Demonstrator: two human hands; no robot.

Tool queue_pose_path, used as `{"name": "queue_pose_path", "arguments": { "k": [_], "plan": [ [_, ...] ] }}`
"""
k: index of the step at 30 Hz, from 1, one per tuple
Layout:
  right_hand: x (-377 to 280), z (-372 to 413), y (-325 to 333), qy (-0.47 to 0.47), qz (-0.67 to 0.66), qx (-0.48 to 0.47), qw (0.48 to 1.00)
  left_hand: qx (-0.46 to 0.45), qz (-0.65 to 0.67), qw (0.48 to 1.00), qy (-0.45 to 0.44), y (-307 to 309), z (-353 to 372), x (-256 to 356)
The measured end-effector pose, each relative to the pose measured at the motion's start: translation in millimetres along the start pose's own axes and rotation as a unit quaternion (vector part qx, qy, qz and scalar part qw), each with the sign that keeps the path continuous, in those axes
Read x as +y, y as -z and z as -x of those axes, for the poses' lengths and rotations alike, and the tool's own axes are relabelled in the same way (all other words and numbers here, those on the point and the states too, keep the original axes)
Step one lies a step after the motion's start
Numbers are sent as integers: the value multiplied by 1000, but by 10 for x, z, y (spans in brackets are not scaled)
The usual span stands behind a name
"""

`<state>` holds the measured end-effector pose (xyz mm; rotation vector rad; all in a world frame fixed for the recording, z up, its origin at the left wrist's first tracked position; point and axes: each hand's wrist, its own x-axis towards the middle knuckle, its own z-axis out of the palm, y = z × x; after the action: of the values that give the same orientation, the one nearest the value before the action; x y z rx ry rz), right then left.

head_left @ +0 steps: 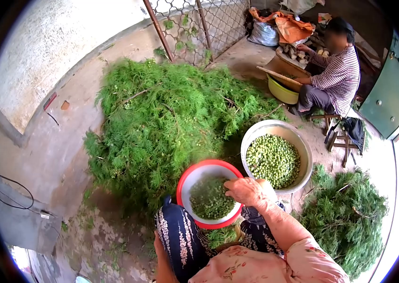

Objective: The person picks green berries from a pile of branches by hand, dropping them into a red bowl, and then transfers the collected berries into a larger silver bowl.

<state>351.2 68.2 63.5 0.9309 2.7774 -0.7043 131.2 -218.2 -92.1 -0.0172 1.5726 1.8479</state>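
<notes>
My right hand (pixel 246 191) is over the right side of a red-rimmed basin (pixel 185 181), its fingers curled together and pointing inward. Whether it pinches anything is too small to see. Small round green fruits (pixel 211 207) mixed with leaf bits lie in this basin, in front of my knees. At the outer side of my left thigh is my left hand (pixel 157 240), mostly hidden by the patterned trousers, so its fingers do not show. A large metal basin (pixel 304 155), just beyond my right hand, holds many round green fruits (pixel 273 160).
A big heap of feathery green branches (pixel 162 122) spreads ahead, with a smaller heap (pixel 345 212) on the right. Another person (pixel 336 70) sits at the back right, holding a flat tray (pixel 279 78) over a yellow-green tub (pixel 282 92). Wooden stools (pixel 343 139) stand nearby.
</notes>
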Motion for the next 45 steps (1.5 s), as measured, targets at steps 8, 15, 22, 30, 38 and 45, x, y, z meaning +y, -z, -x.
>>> {"name": "queue_pose_path", "arguments": {
  "k": [8,15,22,30,38,45],
  "plan": [
    [18,-12,-48,16,10,15,1000,-63,204,976,-35,-175,132,606],
    [24,-57,-113,-24,10,-12,1000,-207,-356,879,-241,-970,225,1450],
    [-43,60,-53,9,38,16,999,-325,-513,731,-311,-748,750,1287],
    [-29,25,-92,37,13,48,998,-236,-436,867,-43,164,858,1098],
    [55,-24,-215,56,-21,65,996,-119,-555,812,-136,833,448,709],
    [9,7,-123,57,30,44,997,-24,-608,752,-253,395,229,672]
  ]
}}
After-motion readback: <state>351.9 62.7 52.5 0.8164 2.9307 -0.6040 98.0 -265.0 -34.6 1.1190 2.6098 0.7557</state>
